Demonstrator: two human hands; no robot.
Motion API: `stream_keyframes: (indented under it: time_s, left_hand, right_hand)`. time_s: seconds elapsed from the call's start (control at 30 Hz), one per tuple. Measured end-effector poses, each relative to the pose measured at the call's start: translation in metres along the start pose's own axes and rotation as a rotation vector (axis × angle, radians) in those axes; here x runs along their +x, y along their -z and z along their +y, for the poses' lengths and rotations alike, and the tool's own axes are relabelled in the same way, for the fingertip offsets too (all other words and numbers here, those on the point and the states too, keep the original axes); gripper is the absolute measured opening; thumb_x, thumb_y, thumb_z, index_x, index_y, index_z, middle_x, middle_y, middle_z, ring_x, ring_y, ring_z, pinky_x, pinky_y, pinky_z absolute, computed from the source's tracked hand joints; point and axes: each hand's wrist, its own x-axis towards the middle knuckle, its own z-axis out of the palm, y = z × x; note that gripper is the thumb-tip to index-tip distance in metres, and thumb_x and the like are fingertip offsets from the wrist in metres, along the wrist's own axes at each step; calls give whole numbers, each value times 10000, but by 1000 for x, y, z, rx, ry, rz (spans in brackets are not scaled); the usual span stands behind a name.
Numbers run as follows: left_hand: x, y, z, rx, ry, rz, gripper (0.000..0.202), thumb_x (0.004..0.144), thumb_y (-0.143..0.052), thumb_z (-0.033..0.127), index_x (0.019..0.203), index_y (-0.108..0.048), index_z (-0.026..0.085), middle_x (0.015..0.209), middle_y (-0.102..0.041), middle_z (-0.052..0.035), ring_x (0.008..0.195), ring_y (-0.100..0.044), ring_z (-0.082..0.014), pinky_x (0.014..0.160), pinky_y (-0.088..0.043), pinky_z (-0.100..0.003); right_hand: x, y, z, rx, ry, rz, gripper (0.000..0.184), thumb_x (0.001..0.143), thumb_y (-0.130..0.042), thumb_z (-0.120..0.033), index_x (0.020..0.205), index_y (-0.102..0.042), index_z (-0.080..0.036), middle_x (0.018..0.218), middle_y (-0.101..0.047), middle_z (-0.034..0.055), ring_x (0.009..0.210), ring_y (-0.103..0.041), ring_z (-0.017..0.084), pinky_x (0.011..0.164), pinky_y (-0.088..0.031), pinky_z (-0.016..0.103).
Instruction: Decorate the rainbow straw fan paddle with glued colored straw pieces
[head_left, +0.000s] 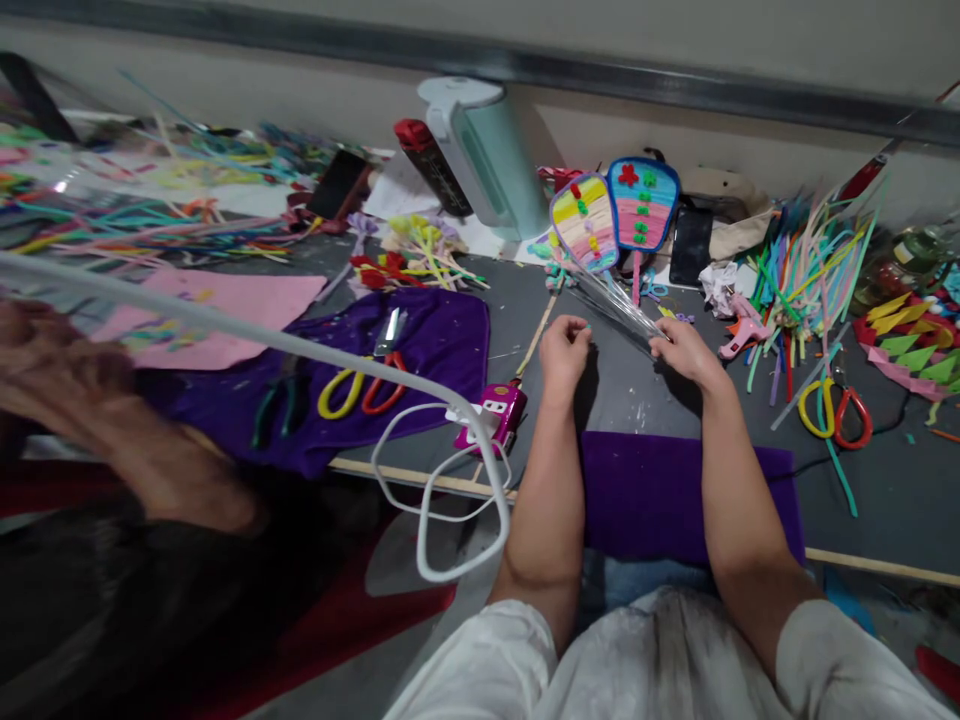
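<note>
My right hand point(681, 350) is closed on the near end of a shiny, see-through bundle point(616, 303), which looks like thin clear strips or crumpled plastic film; motion blurs it. The bundle points away toward two fan-shaped pipe-cleaner pieces, one yellow and pink point(586, 225), the other blue and pink point(643, 205). Fingers curled together, my left hand point(566, 352) hovers over the grey table, apart from the bundle. Whatever it pinches, if anything, is too small to make out. Between my forearms lies a folded purple cloth point(645, 490).
At left are a co-worker's hands point(67, 370). A white cable point(300, 350) crosses the view near a magenta power socket point(504, 408). Scissors point(364, 390) and pliers point(279, 405) rest on purple fabric. Rightward are a pink glue gun point(744, 328), more scissors point(835, 412) and pipe cleaners point(806, 265). A jug point(491, 160) stands behind.
</note>
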Motion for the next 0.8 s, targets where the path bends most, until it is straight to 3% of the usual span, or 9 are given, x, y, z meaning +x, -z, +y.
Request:
stream_keyframes:
  time_s: [0.13,0.23,0.37,0.5,0.63,0.7,0.8]
  left_hand:
    - [-1,0,3,-272,51,54,226,824,-551,214,1001,-683,168,768,-637,-9,616,-562,-113,565,-451,-211]
    - [-3,2,9,-455,92,107,233,806,-576,223,1009,-674,165,795,-647,-9,593,-553,-89,490,-403,-174]
    - [-2,3,11,-671,150,177,217,734,-653,194,948,-656,159,794,-630,5,632,-581,-86,512,-459,-175]
    - [0,-1,6,-744,150,154,211,704,-704,214,901,-647,163,801,-632,2,672,-611,-97,562,-515,-200]
    - [3,-5,0,-761,130,180,261,658,-756,278,873,-668,158,780,-622,4,649,-598,-89,550,-507,-188]
    - [4,-6,-2,-754,123,199,280,645,-769,302,867,-686,154,736,-605,17,601,-561,-79,511,-464,-173]
    - [2,-8,-2,-728,89,181,275,655,-769,314,869,-707,153,691,-592,29,550,-517,-75,474,-412,-173]
  right_hand:
    - [-5,15,9,129,3,18,282,874,-525,-267,610,-437,-225,563,-427,-60,576,-440,121,598,-332,254]
    - [-14,26,10,235,-32,0,248,897,-544,-338,686,-491,-219,554,-351,-86,523,-352,102,558,-284,249]
    - [-19,31,4,186,-31,-39,169,937,-506,-281,798,-564,-205,613,-519,-54,522,-435,110,568,-325,241]
    - [-17,29,-3,-103,-37,118,214,949,-495,-216,775,-619,-205,712,-659,11,691,-594,166,662,-383,258]
    - [-16,25,-7,-205,-60,237,213,946,-505,-222,843,-691,-217,784,-709,30,811,-645,206,712,-396,280]
    - [-13,22,-5,-142,-39,282,207,935,-511,-222,841,-695,-215,765,-705,28,790,-639,204,706,-395,285]
    - [-6,16,0,139,50,358,209,945,-480,-237,876,-675,-206,723,-683,5,686,-598,164,667,-401,272]
